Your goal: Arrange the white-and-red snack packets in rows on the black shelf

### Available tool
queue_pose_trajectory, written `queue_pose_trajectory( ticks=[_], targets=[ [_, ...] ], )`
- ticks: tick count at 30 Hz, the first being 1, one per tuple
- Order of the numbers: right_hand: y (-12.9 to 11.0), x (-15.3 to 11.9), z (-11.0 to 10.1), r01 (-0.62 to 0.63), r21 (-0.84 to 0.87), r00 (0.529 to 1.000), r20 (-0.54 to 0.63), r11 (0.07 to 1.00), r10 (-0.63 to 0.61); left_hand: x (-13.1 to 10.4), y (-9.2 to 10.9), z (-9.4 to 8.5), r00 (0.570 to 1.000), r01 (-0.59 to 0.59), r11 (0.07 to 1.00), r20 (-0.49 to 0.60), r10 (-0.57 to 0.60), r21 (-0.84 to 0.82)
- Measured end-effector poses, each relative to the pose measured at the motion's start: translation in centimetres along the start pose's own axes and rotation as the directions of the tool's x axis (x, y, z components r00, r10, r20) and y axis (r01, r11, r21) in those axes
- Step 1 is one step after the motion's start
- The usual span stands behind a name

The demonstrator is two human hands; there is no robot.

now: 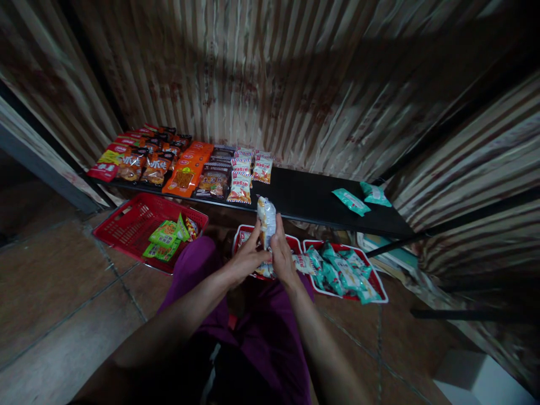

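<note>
Between my two hands, a white snack packet [267, 220] stands on edge above the middle basket. My left hand [248, 256] grips its left side, and my right hand [282, 253] presses on its right side. Below them, the red and white middle basket [238, 239] holds more white and red packets, partly hidden by my hands. Past the packet, similar white packets [240, 187] lie in rows on the black shelf [301, 194].
Orange snack bags [185, 171] and red bags [110, 160] line the shelf's left part. Two teal packets [351, 201] lie toward its right end. A red basket [126, 225] with green packets stands at left; another basket [382, 287] at right holds teal packets. A striped curtain [270, 73] hangs behind.
</note>
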State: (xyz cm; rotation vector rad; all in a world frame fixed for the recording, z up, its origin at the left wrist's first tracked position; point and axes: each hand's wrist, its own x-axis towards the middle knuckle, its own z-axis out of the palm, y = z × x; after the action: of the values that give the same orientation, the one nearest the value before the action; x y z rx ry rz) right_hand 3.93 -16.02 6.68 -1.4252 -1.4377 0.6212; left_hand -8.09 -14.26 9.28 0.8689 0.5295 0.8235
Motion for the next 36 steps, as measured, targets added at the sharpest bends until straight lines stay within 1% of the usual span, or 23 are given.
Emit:
queue_pose_trajectory(
  ticks=[2,6,10,14,18,22,24,25,27,29,31,33,36],
  targets=[
    [0.2,-0.2,0.1,-0.032,0.074,0.999,0.011,0.997,0.031,-0.2,0.1,0.0,0.999,0.014,0.997,-0.052,-0.009,0.080],
    [0.9,-0.7,0.2,-0.040,0.174,0.999,0.015,0.984,0.038,-0.3,0.1,-0.5,0.982,-0.046,0.946,-0.161,0.102,0.322],
    [1.8,-1.1,0.7,-0.079,0.284,0.997,0.006,0.955,0.080,-0.2,0.0,-0.8,0.970,-0.035,0.843,-0.185,0.158,0.536],
    [2.1,-1.4,1.1,-0.149,0.405,0.987,0.002,0.902,0.162,-0.2,0.2,-0.3,0.952,-0.051,0.728,-0.188,0.243,0.683],
    [1.7,-1.5,1.4,-0.238,0.584,0.959,0.016,0.776,0.282,-0.2,0.3,0.0,0.945,-0.069,0.580,-0.134,0.300,0.812],
    [1.9,-1.7,1.5,-0.293,0.674,0.935,0.053,0.678,0.352,-0.2,-0.1,-0.2,0.941,-0.102,0.418,-0.048,0.335,0.903],
    [2.3,-1.8,1.6,-0.309,0.718,0.919,0.058,0.624,0.389,-0.2,-0.3,-0.2,0.939,-0.094,0.342,-0.031,0.343,0.935],
    [2.5,-1.9,1.7,-0.318,0.748,0.906,0.059,0.583,0.419,-0.2,-0.4,-0.2,0.937,-0.084,0.309,-0.031,0.348,0.947],
    [2.8,-2.1,1.8,-0.331,0.819,0.869,0.071,0.469,0.490,-0.2,-0.6,-0.1,0.930,-0.065,0.255,-0.034,0.366,0.965],
    [3.0,-2.1,1.9,-0.326,0.881,0.837,0.101,0.342,0.538,-0.2,-0.8,0.0,0.921,-0.063,0.216,-0.027,0.389,0.974],
    [3.0,-2.0,2.0,-0.310,0.920,0.829,0.139,0.239,0.541,-0.1,-1.3,-0.1,0.917,-0.077,0.193,-0.006,0.398,0.978],
    [3.0,-1.7,2.0,-0.297,0.938,0.835,0.165,0.178,0.525,0.2,-1.9,-0.4,0.916,-0.095,0.184,0.013,0.402,0.978],
    [3.1,-1.1,2.0,-0.281,0.950,0.841,0.175,0.138,0.512,0.9,-3.0,-1.1,0.912,-0.121,0.181,0.037,0.409,0.976]
  ],
)
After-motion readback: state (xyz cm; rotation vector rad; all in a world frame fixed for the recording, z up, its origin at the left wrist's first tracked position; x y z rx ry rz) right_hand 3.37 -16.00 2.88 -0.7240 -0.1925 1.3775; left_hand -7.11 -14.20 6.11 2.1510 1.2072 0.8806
